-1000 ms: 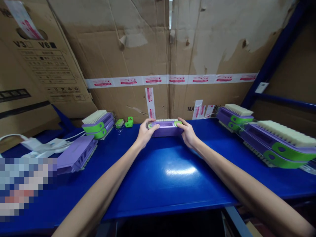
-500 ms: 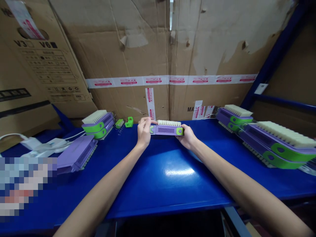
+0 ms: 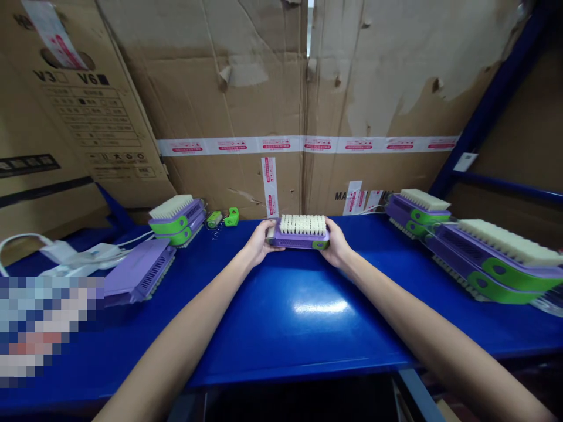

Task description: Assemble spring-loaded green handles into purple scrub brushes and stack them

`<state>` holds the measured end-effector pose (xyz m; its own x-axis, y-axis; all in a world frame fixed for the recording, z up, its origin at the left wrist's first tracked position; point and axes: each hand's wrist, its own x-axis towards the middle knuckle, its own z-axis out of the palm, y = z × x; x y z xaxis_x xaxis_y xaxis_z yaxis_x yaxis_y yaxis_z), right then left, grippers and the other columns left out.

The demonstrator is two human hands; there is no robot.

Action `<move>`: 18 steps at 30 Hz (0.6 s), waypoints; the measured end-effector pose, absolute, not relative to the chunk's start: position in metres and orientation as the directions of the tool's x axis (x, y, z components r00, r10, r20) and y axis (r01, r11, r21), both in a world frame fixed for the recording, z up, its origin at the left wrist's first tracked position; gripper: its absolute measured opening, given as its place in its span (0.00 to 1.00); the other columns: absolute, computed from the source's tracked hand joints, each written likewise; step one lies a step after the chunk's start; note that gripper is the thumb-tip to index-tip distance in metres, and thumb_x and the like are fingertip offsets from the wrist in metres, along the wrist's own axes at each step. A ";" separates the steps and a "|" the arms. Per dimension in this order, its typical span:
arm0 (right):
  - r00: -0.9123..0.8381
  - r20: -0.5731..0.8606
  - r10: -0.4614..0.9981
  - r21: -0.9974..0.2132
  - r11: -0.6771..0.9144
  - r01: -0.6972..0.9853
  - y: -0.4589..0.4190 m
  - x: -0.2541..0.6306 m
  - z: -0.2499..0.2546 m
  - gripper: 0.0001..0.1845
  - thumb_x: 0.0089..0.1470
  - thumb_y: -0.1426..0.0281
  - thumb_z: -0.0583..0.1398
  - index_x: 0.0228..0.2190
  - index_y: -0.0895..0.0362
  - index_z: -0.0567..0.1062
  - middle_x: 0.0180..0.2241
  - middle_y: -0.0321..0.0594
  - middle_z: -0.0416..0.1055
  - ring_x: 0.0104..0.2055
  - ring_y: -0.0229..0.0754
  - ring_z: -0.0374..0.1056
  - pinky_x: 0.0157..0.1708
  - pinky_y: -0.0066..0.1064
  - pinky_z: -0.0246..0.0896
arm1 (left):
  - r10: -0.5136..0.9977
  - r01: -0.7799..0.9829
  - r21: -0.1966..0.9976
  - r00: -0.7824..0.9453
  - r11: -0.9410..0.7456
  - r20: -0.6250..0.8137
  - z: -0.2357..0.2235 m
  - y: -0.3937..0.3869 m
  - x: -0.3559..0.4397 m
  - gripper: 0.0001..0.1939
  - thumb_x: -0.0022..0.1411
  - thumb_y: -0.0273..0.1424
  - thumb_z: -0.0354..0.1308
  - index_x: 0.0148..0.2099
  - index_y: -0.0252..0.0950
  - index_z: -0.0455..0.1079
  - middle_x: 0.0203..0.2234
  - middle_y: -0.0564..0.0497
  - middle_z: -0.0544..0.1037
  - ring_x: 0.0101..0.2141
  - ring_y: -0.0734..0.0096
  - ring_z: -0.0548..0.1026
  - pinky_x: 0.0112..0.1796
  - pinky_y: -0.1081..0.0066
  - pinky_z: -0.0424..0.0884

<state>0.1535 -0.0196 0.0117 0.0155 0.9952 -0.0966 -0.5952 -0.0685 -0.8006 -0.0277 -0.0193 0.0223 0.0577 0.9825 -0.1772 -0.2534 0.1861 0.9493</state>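
Between my two hands is a purple brush (image 3: 301,241) with cream bristles facing up and a green end piece at its right. My left hand (image 3: 260,241) grips its left end, thumb on top and fingers beneath. At the right end, my right hand (image 3: 336,242) is closed around the green part. The brush is held above the blue table, near the cardboard at the back. To the left lie a loose green bracket (image 3: 231,217) and a small green piece (image 3: 214,220), with a dark coil by them.
Stacked purple and green brushes stand at the left (image 3: 178,221) and the right (image 3: 497,258). A purple brush (image 3: 136,271) lies bristles down near a white power strip (image 3: 88,258) with cables. Cardboard (image 3: 237,111) walls the back; a blue post (image 3: 492,82) rises at right.
The brush has tilted so more of its bristle top faces me. My left hand's fingers have moved from over its left end to a grip around and beneath it.
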 end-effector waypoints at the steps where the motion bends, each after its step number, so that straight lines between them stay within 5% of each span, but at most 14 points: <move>1: -0.015 -0.080 0.997 -0.816 -0.074 -0.573 -0.021 0.152 0.010 0.11 0.53 0.65 0.53 0.36 0.54 0.71 0.26 0.34 0.75 0.29 0.41 0.72 0.27 0.29 0.67 | 0.987 -0.215 0.963 0.033 0.162 -0.158 0.020 -0.018 -0.028 0.12 0.62 0.35 0.47 0.46 0.39 0.64 0.28 0.50 0.76 0.22 0.70 0.74 0.23 0.68 0.73; 5: 0.071 0.032 0.997 -0.869 0.063 -0.491 -0.023 0.149 0.007 0.13 0.50 0.58 0.58 0.30 0.55 0.71 0.24 0.33 0.74 0.30 0.41 0.71 0.29 0.29 0.65 | 0.994 -0.045 0.993 0.017 0.113 -0.112 0.013 -0.016 -0.026 0.18 0.64 0.45 0.44 0.50 0.41 0.59 0.31 0.46 0.77 0.20 0.68 0.74 0.17 0.70 0.70; 18: 0.288 0.282 0.915 -0.880 0.366 -0.303 -0.026 0.149 0.005 0.13 0.46 0.58 0.59 0.24 0.56 0.72 0.26 0.33 0.73 0.32 0.39 0.66 0.33 0.29 0.61 | 0.995 -0.025 0.997 -0.073 -0.070 0.068 0.009 -0.022 -0.016 0.14 0.64 0.43 0.47 0.46 0.40 0.60 0.43 0.45 0.73 0.31 0.69 0.76 0.21 0.72 0.75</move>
